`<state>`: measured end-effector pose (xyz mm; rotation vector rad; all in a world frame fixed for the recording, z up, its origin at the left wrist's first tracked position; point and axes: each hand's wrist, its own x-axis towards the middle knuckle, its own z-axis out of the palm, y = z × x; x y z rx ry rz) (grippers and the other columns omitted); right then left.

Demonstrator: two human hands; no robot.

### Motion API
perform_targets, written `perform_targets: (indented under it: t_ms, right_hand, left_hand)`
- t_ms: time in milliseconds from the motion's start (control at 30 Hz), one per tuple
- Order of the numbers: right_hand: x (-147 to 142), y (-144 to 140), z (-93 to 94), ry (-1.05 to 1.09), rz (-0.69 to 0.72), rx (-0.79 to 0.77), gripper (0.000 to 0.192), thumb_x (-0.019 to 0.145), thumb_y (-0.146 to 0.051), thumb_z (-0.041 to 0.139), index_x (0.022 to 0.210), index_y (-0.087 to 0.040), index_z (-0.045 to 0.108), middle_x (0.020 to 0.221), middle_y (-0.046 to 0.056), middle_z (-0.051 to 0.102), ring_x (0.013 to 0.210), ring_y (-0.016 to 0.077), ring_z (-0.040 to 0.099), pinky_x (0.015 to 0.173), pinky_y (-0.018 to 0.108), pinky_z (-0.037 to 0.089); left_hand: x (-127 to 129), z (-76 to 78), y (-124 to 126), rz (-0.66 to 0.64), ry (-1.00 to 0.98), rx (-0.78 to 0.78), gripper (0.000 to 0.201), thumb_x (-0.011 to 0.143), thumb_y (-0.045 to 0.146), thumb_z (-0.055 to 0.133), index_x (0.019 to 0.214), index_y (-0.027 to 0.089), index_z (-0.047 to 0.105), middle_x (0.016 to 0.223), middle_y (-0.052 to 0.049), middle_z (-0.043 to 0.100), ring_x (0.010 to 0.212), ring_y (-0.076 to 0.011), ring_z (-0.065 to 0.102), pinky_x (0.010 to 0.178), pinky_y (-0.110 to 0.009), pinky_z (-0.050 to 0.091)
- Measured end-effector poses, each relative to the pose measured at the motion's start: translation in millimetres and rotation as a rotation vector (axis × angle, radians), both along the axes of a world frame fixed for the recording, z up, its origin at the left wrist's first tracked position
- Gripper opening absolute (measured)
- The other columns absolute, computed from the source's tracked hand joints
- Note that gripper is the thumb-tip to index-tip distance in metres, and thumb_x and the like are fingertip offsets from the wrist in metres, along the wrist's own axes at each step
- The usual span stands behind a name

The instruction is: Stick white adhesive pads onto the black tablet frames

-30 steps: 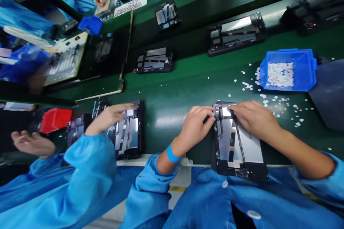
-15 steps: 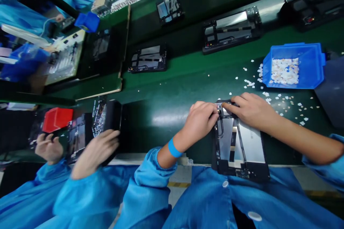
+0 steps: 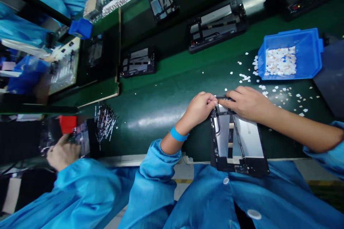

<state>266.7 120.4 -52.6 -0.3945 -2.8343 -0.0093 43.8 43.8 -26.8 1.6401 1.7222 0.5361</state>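
An opened tablet (image 3: 223,136) lies before me with its inner parts bare, its near end sticking out past the table edge. My left hand (image 3: 201,109), a blue band at its wrist, is closed in a pinch at the far left corner. What sits between those fingertips is too small or hidden to make out. Across the far right part of the same tablet lies my right hand (image 3: 245,103), its fingers bent over the far edge and holding it. The right index fingertip comes close to the left fingertips.
Beyond my right hand stands a blue bin (image 3: 306,55) of small white pieces, with loose white scraps (image 3: 244,77) around it. More opened tablets (image 3: 217,27) lie farther back. At left are a pile of thin strips (image 3: 105,121), a red bin (image 3: 67,124) and a co-worker's hand (image 3: 63,153).
My hands stay at the tablet's far end, the left fingertips now nearer the right index finger. The co-worker has taken a dark device away from beside the strips, and that hand has moved left.
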Motion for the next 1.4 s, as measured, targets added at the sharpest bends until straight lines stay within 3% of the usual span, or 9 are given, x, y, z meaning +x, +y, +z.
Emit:
perform_targets:
  t_ms: [267,567,1067,1400]
  right_hand:
    - [0,1,-2.3,0.023,0.006,0.006,0.038,0.101,-0.015,0.052,0.131,-0.025,0.073,0.095,0.009,0.067,0.084,0.0232,0.045,0.071,0.037,0.027]
    - [0,1,-1.9,0.013,0.013,0.019,0.038,0.101,-0.015,0.052,0.133,-0.025,0.071,0.096,0.008,0.067,0.084,0.0232,0.045,0.071,0.037,0.026]
    - [1,1,-3.6,0.023,0.011,0.028,0.039,0.102,-0.014,0.053,0.135,-0.025,0.071,0.099,0.008,0.069,0.086,0.0242,0.046,0.071,0.037,0.027]
    - [1,1,-1.8,0.014,0.008,0.004,0.037,0.102,-0.015,0.052,0.131,-0.025,0.072,0.096,0.008,0.068,0.084,0.0238,0.048,0.071,0.037,0.027]
  left_hand:
    - [6,-1.8,-1,0.077,0.026,-0.010,0.014,0.095,0.014,0.062,0.084,0.019,0.070,0.089,-0.003,0.070,0.086,-0.0177,0.061,0.080,-0.030,0.049]
    - [5,1.3,0,0.058,0.044,-0.035,0.016,0.095,0.013,0.061,0.082,0.019,0.069,0.084,-0.003,0.069,0.085,-0.0181,0.061,0.079,-0.030,0.048]
    - [14,-8.4,-9,0.133,0.128,0.071,0.015,0.099,0.018,0.062,0.086,0.019,0.070,0.081,-0.002,0.065,0.084,-0.0185,0.060,0.078,-0.031,0.046]
    - [24,-16.3,-19,0.230,0.120,0.171,0.012,0.094,0.011,0.062,0.096,0.022,0.057,0.087,0.001,0.056,0.085,-0.0173,0.054,0.081,-0.032,0.041]
